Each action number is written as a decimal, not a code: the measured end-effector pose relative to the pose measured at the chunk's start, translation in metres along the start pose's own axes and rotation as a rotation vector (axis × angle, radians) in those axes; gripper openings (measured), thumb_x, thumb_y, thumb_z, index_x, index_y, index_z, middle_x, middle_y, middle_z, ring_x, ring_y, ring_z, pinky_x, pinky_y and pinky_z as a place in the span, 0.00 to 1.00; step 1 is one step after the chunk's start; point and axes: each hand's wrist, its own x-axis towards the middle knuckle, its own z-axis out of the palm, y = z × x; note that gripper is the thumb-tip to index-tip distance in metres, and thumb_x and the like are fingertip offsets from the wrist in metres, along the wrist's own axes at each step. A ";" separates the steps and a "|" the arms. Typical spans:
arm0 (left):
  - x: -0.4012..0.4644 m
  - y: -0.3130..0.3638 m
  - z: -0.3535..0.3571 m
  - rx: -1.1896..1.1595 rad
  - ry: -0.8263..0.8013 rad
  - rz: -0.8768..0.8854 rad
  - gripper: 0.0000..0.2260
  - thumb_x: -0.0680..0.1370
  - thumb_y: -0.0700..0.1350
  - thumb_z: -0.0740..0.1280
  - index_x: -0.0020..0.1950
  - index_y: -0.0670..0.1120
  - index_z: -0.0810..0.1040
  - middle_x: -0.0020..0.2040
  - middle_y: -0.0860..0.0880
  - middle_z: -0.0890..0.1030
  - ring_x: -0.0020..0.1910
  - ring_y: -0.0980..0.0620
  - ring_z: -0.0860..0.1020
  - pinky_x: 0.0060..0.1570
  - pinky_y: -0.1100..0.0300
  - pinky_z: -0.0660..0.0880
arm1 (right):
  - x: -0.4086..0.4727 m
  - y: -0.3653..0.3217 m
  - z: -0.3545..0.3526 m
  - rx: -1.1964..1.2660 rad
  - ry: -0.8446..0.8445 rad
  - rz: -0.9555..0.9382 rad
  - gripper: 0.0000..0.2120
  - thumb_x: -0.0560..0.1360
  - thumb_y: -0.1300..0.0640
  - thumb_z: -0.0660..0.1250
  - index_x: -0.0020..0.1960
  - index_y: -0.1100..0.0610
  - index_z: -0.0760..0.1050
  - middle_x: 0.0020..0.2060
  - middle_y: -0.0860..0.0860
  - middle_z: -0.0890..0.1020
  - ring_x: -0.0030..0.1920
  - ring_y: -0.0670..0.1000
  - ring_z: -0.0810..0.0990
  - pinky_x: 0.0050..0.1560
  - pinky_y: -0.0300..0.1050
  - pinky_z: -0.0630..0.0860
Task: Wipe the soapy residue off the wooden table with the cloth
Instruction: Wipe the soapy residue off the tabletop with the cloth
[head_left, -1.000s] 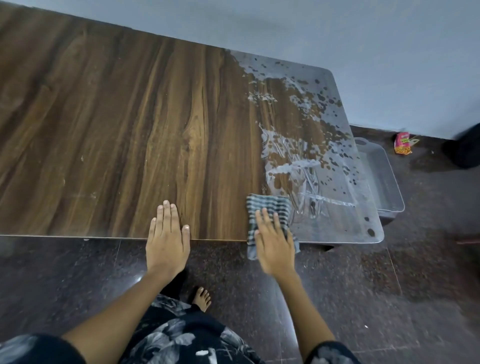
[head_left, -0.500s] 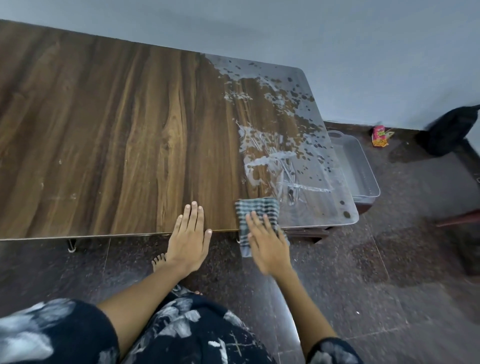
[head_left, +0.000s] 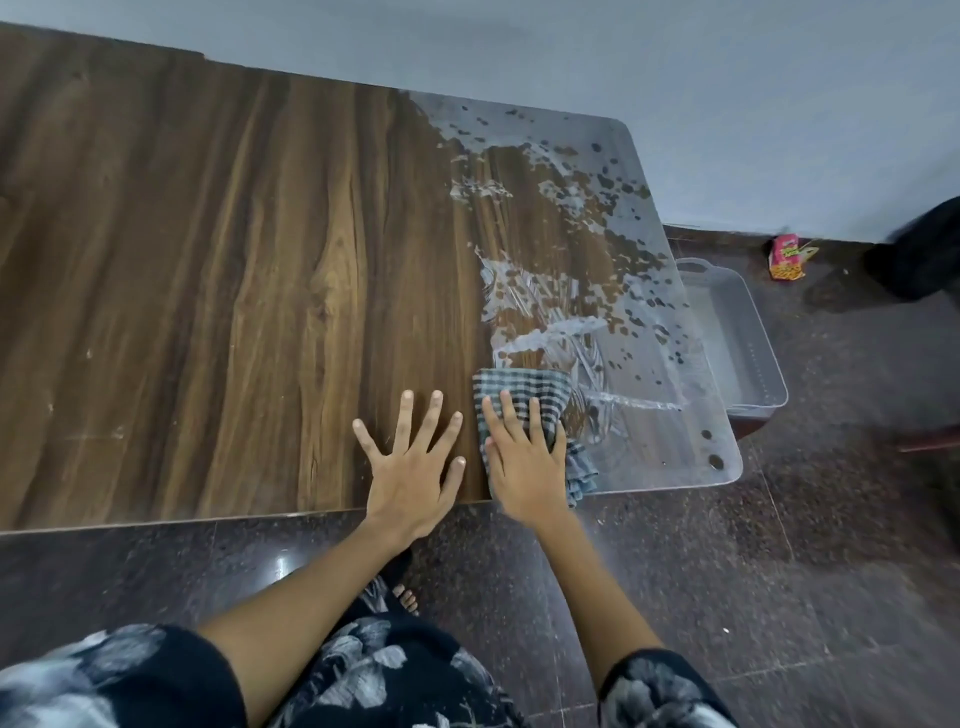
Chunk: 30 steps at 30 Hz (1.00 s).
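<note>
At near right table edge | right hand presses flat on cloth beside soapy residue | left hand splayed, empty | cloth soft, limp, wet: needs palm pressure

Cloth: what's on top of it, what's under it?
Right hand presses flat on the checked cloth. Wooden table lies beneath, near its front edge; any soapy residue under the cloth is hidden.
</note>
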 end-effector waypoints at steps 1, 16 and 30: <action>0.008 0.000 0.000 0.001 -0.003 -0.015 0.24 0.77 0.56 0.51 0.72 0.52 0.65 0.75 0.48 0.61 0.74 0.42 0.52 0.59 0.27 0.39 | 0.000 0.003 0.002 0.000 0.010 -0.029 0.25 0.79 0.44 0.35 0.76 0.42 0.41 0.76 0.43 0.46 0.76 0.53 0.41 0.72 0.60 0.43; 0.066 -0.060 -0.009 -0.111 0.010 0.032 0.24 0.80 0.57 0.49 0.75 0.51 0.58 0.75 0.50 0.59 0.75 0.49 0.55 0.72 0.52 0.50 | 0.109 0.017 -0.029 0.024 0.060 0.096 0.24 0.80 0.44 0.38 0.76 0.41 0.43 0.76 0.43 0.47 0.76 0.52 0.41 0.72 0.60 0.42; 0.012 -0.037 0.000 -0.131 0.089 -0.302 0.27 0.77 0.58 0.52 0.74 0.48 0.61 0.75 0.47 0.60 0.74 0.47 0.55 0.71 0.50 0.51 | 0.106 -0.020 -0.016 0.032 0.040 -0.307 0.24 0.82 0.46 0.46 0.77 0.46 0.49 0.76 0.47 0.52 0.76 0.55 0.48 0.73 0.58 0.45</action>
